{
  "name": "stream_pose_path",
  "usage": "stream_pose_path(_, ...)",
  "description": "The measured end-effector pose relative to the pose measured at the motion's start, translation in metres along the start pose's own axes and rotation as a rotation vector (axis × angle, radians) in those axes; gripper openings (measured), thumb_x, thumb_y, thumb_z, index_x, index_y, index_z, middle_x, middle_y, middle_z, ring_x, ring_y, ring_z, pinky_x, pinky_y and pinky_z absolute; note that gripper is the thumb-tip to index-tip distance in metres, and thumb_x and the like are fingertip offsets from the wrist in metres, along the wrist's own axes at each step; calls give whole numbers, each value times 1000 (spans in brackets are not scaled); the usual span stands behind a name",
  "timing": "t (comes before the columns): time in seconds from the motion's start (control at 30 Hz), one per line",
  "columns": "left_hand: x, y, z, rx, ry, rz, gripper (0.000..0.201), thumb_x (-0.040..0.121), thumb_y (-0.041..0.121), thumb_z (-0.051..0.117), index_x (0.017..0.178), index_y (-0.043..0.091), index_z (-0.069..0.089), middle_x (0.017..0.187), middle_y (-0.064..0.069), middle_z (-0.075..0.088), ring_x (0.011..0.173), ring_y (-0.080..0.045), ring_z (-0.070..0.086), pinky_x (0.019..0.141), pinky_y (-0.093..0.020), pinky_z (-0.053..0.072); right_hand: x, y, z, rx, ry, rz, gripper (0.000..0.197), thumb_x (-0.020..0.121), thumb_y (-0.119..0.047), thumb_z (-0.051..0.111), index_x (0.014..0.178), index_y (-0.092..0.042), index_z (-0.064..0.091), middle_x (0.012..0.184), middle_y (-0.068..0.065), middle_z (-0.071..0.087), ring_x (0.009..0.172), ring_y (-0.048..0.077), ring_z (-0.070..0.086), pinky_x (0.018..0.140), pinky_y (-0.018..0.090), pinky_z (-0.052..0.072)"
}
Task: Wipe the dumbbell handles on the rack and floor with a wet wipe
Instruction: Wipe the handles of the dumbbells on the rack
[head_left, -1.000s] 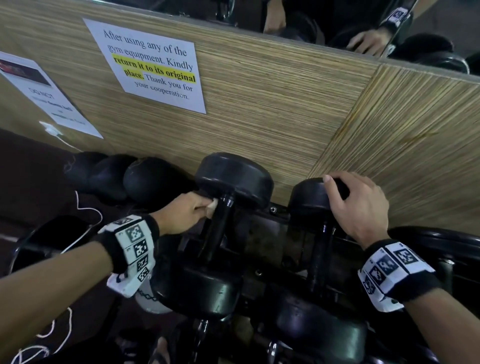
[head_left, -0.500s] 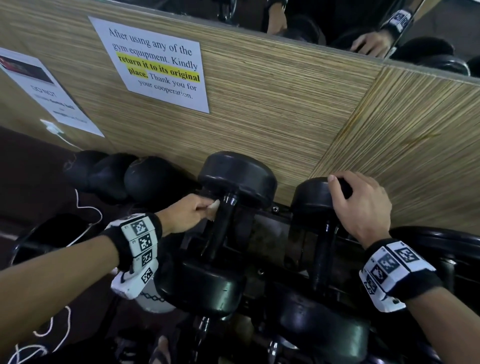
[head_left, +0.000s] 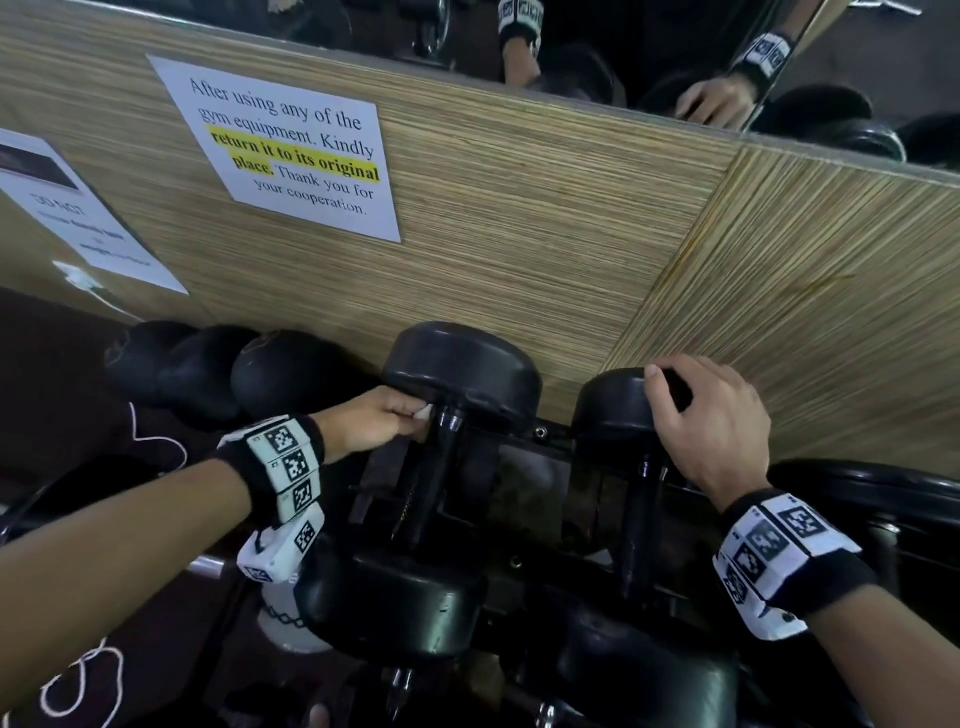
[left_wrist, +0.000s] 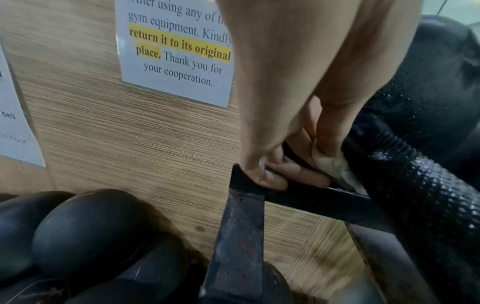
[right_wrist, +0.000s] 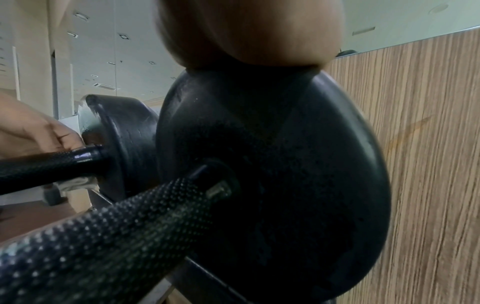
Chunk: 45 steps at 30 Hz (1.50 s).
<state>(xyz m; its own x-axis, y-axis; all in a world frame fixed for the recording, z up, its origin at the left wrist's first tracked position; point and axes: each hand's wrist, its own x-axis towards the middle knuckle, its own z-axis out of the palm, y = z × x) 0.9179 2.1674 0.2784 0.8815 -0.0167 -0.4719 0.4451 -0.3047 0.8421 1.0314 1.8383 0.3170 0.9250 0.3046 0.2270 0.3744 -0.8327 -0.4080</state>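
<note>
Little has shifted since the earlier frame: left hand (head_left: 382, 423) has crept slightly up the handle toward the far weight head, right hand (head_left: 714, 415) stays put. Left hand pinches the wet wipe (left_wrist: 335, 167), a small crumpled white wad, against the top end of the left dumbbell (head_left: 441, 457), right where the knurled handle (left_wrist: 415, 179) meets the smooth collar under the far head. Right hand lies draped over the far head of the neighbouring dumbbell (head_left: 628, 410), fingers curved round the rim, steadying it. Both dumbbells lie on the rack (head_left: 530, 493), handles running away from the person, far heads close to the wood-grain wall panel (head_left: 519, 270). Handling, as a judgement: dumbbells look heavy and rigid, unlikely to roll under wiping pressure; the knurling shows wet glints and should drag at the wipe, which is soft, thin and liable to bunch or tear. Best hold for wiping is wrapped round the handle mid-length, not at the collar. Room is tight: the rack's metal bar (left_wrist: 319, 197) sits directly under the left fingers (left_wrist: 298, 174), the head hems in the upper end, the neighbouring dumbbell is just beside. Free travel is down the handle toward the near head. Round dark weights (head_left: 291, 374) crowd the floor to the left; a printed notice (head_left: 296, 150) hangs on the wall above.
</note>
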Motion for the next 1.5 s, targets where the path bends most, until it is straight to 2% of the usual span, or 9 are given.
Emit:
stream_pose_path(0.23, -4, -3, 4, 95, -52, -103, 18, 96, -11, 48, 89, -14, 65, 87, -3, 64, 77, 2, 59, 75, -8, 44, 0, -2, -2, 11, -9, 11, 49, 94, -52, 36, 104, -19, 71, 101, 0, 73, 98, 28, 65, 88, 50, 51)
stream_pose_path(0.43, -24, -18, 2, 84, -30, -82, 35, 101, 22, 55, 73, 12, 72, 74, 16, 64, 75, 5, 56, 81, -13, 41, 0, -2, -1, 16, 9, 16, 46, 94, -50, 38, 103, -19, 72, 99, -1, 73, 97, 25, 66, 87, 50, 52)
stream_pose_path(0.57, -20, -19, 11, 185, -77, -66, 22, 99, 2, 55, 106, 8, 75, 100, 10, 74, 96, 0, 65, 92, -18, 47, -1, -4, -1, 21, 22, 27, 41, 94, -46, 42, 102, -19, 72, 99, -1, 73, 97, 26, 65, 88, 45, 49)
stream_pose_path(0.77, -31, -30, 8, 158, -59, -113, 28, 97, 0, 58, 73, 11, 68, 75, 5, 66, 73, 3, 60, 81, -14, 45, -1, -5, -1, 30, 35, 37, 34, 96, -41, 47, 101, -18, 72, 99, 0, 73, 98, 28, 65, 89, 46, 48)
stream_pose_path(0.93, -30, -37, 15, 165, -106, -133, 19, 98, -3, 53, 100, -1, 71, 105, -6, 75, 98, -9, 65, 97, -24, 47, -2, -4, -1, 36, 40, 30, 36, 97, -41, 46, 101, -17, 72, 99, 0, 73, 97, 28, 66, 89, 47, 49)
stream_pose_path(1.1, -45, -34, 9, 232, -213, -182, 29, 98, 1, 53, 72, 12, 56, 68, 13, 60, 63, 6, 53, 67, -9, 39, -2, -5, -1, 43, 57, 32, 35, 95, -40, 47, 100, -17, 73, 99, 1, 73, 97, 29, 66, 88, 47, 50)
stream_pose_path(1.27, -47, -40, 18, 201, -191, -219, 48, 96, 4, 55, 57, 31, 59, 66, 18, 55, 66, 2, 49, 67, -14, 38, -2, -3, -1, 35, 54, 22, 40, 94, -43, 44, 100, -16, 72, 98, 2, 73, 96, 30, 66, 87, 49, 50)
stream_pose_path(1.4, -55, -39, 8, 204, -271, -237, 25, 93, 3, 58, 73, 16, 64, 66, 15, 60, 64, 4, 53, 70, -14, 39, -2, -3, -1, 36, 52, 20, 41, 94, -44, 42, 100, -16, 72, 98, 2, 73, 96, 29, 65, 86, 47, 50)
stream_pose_path(1.5, -41, -29, 6, 99, -99, -157, 13, 95, 1, 59, 96, 5, 72, 81, 11, 70, 74, 5, 60, 72, -10, 44, -1, -4, 0, 41, 55, 26, 42, 94, -44, 42, 100, -17, 72, 97, 1, 73, 95, 28, 65, 85, 46, 51)
